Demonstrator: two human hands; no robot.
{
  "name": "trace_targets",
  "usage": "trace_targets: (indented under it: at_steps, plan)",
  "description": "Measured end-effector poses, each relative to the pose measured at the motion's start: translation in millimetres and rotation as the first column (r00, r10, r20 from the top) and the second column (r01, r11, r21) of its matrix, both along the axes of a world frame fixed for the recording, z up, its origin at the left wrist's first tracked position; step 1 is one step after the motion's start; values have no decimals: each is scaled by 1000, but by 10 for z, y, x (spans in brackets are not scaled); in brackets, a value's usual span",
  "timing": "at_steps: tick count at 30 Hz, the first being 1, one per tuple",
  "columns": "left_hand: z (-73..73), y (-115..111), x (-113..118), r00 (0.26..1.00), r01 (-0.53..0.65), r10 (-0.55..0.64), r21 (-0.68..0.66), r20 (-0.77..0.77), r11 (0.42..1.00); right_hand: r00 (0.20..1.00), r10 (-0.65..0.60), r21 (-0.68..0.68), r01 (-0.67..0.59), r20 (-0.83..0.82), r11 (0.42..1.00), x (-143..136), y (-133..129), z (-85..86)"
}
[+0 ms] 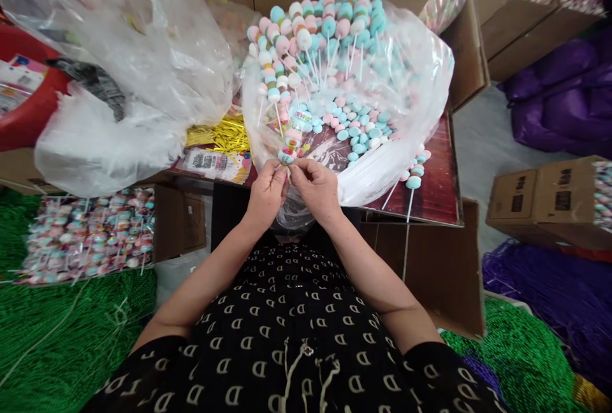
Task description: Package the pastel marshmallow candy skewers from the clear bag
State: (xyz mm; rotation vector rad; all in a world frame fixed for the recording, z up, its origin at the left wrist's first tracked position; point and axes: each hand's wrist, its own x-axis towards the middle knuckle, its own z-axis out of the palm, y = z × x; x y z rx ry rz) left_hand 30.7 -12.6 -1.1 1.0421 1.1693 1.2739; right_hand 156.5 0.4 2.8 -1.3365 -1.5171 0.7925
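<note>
Dark red table (442,177), glossy; cartons (530,199) at right.
Left hand (268,191), right hand (316,188): fingers pinched together on wrapped candy stick (292,137).

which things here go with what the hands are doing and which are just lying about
Likely in use:
- wrapped candy stick, pinched low by left hand and right hand
- unwrapped candy sticks
- gold strips

Probably just lying about:
- green strands
- purple sacks
- red tub
</note>
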Motion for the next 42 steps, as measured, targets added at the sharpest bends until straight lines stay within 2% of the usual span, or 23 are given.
trace_targets:
  at_steps: [4, 8, 11, 14, 16, 19, 21, 22, 24, 25, 26, 27, 28, 29, 30, 31, 32, 33, 34, 35, 37, 39, 42]
  plan:
    - [100, -12, 67, 972, 48, -18, -121, 235, 991, 1000, -24, -1, 24, -11, 1000, -53, -6, 25]
    - [206, -23, 80, 944, 70, -8, -176, 330, 982, 997, -21, -20, 19, -72, 1000, -49, -21, 65]
    - [239, -22, 26, 907, 146, -57, -185, 417, 972, 989, -17, -103, 2, -149, 995, -12, -24, 114]
    - [213, -8, -58, 836, 274, -155, -156, 526, 949, 943, 23, -204, -95, -331, 974, 18, -26, 166]
    - [170, 14, -115, 799, 331, -213, -115, 563, 937, 858, 85, -249, -240, -507, 938, 28, -28, 203]
    - [142, 90, -213, 825, 346, -294, -20, 482, 938, 699, 183, -258, -475, -691, 841, 47, -33, 272]
    - [205, 162, -291, 900, 332, -346, 97, 264, 938, 652, 220, -246, -544, -725, 802, 80, -38, 329]
    - [271, 194, -329, 932, 326, -347, 177, 101, 929, 654, 229, -236, -543, -721, 806, 104, -40, 358]
    - [459, 220, -385, 935, 323, -238, 356, -262, 877, 715, 226, -201, -459, -661, 865, 167, -40, 414]
    - [568, 205, -396, 927, 282, -120, 451, -354, 847, 768, 209, -172, -382, -605, 908, 202, -34, 438]
    - [676, 168, -395, 934, 199, 10, 543, -358, 816, 828, 181, -134, -293, -530, 947, 238, -24, 460]
    - [775, 110, -382, 954, 112, 91, 621, -284, 776, 887, 144, -86, -200, -439, 976, 272, -7, 479]
    - [857, 37, -360, 985, 40, 75, 635, -153, 771, 936, 95, -25, -110, -338, 994, 302, 17, 495]
    - [916, -45, -331, 1000, 11, -18, 600, 6, 800, 970, 44, 48, -33, -237, 998, 330, 45, 511]
    - [950, -127, -300, 970, 105, -206, 536, 131, 838, 990, -2, 129, 20, -139, 991, 353, 78, 528]
    - [956, -201, -267, 887, 296, -417, 450, 198, 843, 998, -35, 213, 44, -45, 976, 374, 110, 545]
    - [937, -258, -236, 782, 460, -565, 367, 264, 808, 998, -58, 291, 45, 37, 956, 392, 140, 565]
    - [896, -293, -208, 679, 603, -662, 273, 317, 750, 992, -72, 360, 30, 104, 932, 409, 164, 587]
    - [840, -303, -183, 609, 698, -704, 173, 366, 694, 985, -76, 418, 4, 156, 908, 423, 177, 610]
    - [775, -286, -162, 583, 744, -699, 75, 414, 664, 978, -74, 466, -25, 194, 884, 434, 177, 631]
    - [658, -182, -138, 611, 744, -625, -81, 486, 664, 971, -60, 539, -77, 233, 839, 442, 135, 659]
    - [602, -21, -147, 669, 683, -536, -142, 514, 717, 966, -22, 567, -132, 257, 813, 423, 45, 650]
    - [669, 194, -216, 732, 550, -441, -69, 519, 832, 956, 63, 505, -207, 286, 838, 369, -101, 572]
